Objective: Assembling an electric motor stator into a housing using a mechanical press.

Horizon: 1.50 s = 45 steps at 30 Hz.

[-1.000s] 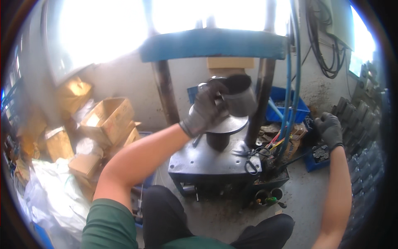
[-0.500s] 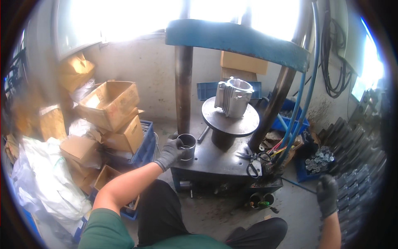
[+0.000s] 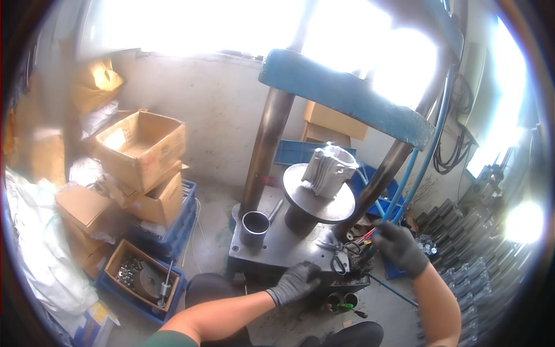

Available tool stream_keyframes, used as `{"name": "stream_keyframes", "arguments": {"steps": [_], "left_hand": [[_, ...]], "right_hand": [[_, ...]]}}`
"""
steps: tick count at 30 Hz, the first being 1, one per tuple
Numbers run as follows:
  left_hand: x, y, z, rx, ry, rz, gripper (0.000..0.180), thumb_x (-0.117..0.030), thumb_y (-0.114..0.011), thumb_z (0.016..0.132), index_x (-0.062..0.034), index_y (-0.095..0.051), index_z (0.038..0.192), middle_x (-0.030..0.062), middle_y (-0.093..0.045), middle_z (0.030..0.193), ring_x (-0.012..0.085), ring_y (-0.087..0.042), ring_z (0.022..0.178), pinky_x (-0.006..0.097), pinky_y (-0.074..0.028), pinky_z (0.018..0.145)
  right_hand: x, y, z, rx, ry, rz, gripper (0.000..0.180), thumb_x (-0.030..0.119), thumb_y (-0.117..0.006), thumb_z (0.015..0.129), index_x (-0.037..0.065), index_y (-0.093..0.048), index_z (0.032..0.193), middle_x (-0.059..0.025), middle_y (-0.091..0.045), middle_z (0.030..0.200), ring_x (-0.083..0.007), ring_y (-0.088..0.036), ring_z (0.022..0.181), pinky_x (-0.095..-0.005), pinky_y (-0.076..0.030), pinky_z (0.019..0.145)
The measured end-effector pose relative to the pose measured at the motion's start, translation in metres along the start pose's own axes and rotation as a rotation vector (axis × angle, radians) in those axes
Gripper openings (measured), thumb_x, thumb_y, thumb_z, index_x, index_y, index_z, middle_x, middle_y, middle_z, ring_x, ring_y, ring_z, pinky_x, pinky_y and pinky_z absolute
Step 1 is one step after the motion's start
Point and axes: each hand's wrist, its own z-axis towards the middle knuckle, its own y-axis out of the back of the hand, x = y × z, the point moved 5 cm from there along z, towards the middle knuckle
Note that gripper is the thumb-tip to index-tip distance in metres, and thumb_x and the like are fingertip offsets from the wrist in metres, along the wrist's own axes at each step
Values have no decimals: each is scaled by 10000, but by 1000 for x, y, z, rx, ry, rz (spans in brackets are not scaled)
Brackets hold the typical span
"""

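My left hand [image 3: 296,283], in a dark grey glove, hovers by the front edge of the press table [image 3: 248,255]. Its fingers are loosely bent and apart, with nothing visible in them. A short, dark metal sleeve [image 3: 255,229] stands upright at the table's left, away from that hand. My gloved right hand [image 3: 400,248] is at the right edge, beside the blue hoses and a bundle of coloured handles [image 3: 365,236]; its fingers are blurred and partly hidden. Black-handled scissors [image 3: 339,263] lie near the table's right corner. A finned aluminium housing [image 3: 328,172] rests on the round plate [image 3: 293,199].
The press's blue crossbeam [image 3: 344,95] spans two steel columns. Cardboard boxes [image 3: 141,147] and blue crates are stacked left, one holding metal parts. Rows of metal parts [image 3: 462,254] stand at right. Cups with tools [image 3: 341,302] sit below the table.
My left hand has left the metal sleeve and moved right, toward the table's front edge. My right hand has come up and left to the hoses. The view has tilted and shifted.
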Motion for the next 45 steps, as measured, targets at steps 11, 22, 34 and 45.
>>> {"name": "stream_keyframes", "arguments": {"steps": [11, 22, 34, 45], "left_hand": [[-14, -54, 20, 634, -241, 397, 470, -375, -720, 981, -93, -671, 1353, 207, -706, 1204, 404, -700, 1145, 502, -552, 1000], [0, -45, 11, 620, -231, 380, 433, -371, -737, 962, -80, -691, 1279, 207, -711, 1222, 407, -705, 1141, 526, -556, 963], [-16, -47, -12, 405, -525, 279, 227, -264, -717, 924, -105, -754, 1082, 180, -752, 907, 406, -743, 816, 527, -602, 742], [17, -63, -60, 807, -136, 489, 443, -347, -810, 878, -45, -756, 1197, 224, -740, 1156, 399, -729, 1068, 494, -575, 958]], "right_hand": [[-61, -22, 216, 276, -678, 925, 479, 590, -636, 994, 113, -654, 1038, -53, -639, 813, -187, -566, 595, -296, -450, 570], [-17, -71, 122, -224, -133, 1058, 354, 235, -677, 905, 48, -667, 1205, -57, -693, 949, -152, -669, 765, -298, -531, 622], [-38, -62, -208, -322, -322, 1234, 763, 336, -715, 950, 10, -450, 1587, -108, -668, 1357, -225, -689, 1189, -408, -598, 979], [-123, -92, -463, -1031, -781, 1052, 728, 372, -766, 853, 28, -561, 1461, -83, -717, 1012, -138, -653, 667, -262, -502, 493]]}}
